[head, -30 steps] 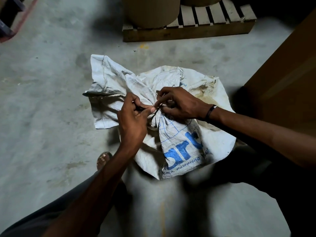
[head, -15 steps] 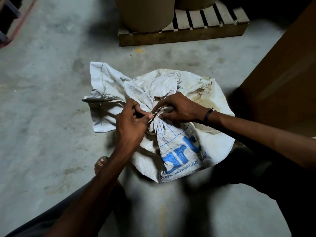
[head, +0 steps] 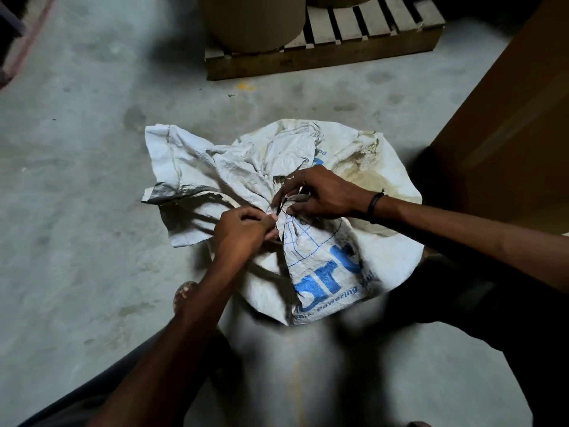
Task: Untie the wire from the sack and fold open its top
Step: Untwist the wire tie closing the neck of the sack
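A white woven sack with blue lettering stands on the concrete floor, its top bunched into a tied neck with the loose flap spread to the left. A thin dark wire sticks up at the neck. My left hand pinches the bunched neck and the wire's end from the left. My right hand, with a dark band on its wrist, pinches the wire and cloth from the right. Both hands' fingertips meet at the knot, which they partly hide.
A wooden pallet with a large cardboard drum on it stands beyond the sack. A big brown box rises at the right. My sandalled foot rests beside the sack's left base.
My view has tilted, so the sack sits lower in the frame. Both hands stay at the knot; my left hand has closed tighter on the neck and the right fingers have shifted on the wire.
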The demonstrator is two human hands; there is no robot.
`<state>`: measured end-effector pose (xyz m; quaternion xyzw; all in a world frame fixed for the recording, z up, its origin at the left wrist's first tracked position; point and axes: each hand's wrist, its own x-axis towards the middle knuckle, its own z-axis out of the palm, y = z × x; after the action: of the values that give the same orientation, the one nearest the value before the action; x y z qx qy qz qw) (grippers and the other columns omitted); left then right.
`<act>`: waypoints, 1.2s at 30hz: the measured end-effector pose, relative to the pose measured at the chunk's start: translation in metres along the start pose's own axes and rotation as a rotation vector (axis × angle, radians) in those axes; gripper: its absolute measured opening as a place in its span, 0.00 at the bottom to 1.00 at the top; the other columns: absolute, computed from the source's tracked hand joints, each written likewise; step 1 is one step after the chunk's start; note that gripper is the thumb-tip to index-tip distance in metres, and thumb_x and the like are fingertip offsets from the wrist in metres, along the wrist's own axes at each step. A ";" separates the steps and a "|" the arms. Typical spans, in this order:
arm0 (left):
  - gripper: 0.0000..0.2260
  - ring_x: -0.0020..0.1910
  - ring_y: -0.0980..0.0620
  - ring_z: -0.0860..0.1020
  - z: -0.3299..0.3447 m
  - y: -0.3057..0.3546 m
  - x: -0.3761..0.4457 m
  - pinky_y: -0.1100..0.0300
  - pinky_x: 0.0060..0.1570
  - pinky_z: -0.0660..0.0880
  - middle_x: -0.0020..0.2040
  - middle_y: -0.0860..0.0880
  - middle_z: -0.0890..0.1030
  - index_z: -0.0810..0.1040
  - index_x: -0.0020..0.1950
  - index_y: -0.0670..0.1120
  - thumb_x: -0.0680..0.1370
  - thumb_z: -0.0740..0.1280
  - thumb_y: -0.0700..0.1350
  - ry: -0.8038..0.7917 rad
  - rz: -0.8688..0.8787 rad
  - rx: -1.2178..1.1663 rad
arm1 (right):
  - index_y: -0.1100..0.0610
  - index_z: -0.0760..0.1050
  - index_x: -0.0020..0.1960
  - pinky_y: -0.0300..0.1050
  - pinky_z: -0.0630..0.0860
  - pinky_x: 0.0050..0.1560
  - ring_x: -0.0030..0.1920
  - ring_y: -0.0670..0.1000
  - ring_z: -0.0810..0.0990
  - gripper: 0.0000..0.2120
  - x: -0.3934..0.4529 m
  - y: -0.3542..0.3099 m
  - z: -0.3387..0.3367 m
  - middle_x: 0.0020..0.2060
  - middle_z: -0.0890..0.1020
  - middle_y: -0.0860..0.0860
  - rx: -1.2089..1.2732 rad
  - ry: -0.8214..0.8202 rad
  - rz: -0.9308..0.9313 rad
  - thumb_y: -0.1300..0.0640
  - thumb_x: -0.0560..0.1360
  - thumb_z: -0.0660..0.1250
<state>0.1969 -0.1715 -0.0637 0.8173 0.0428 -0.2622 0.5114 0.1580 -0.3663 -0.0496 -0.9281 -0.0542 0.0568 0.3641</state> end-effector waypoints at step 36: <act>0.16 0.34 0.49 0.74 0.022 -0.009 0.005 0.55 0.38 0.73 0.36 0.42 0.80 0.72 0.37 0.49 0.71 0.79 0.40 0.192 0.111 -0.083 | 0.53 0.83 0.59 0.31 0.75 0.44 0.41 0.43 0.79 0.22 0.001 0.017 -0.005 0.45 0.85 0.52 0.205 0.091 0.187 0.56 0.67 0.83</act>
<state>0.1894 -0.1872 -0.0806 0.8178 0.0572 -0.1518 0.5521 0.1607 -0.3816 -0.0575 -0.8887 0.0550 0.0533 0.4521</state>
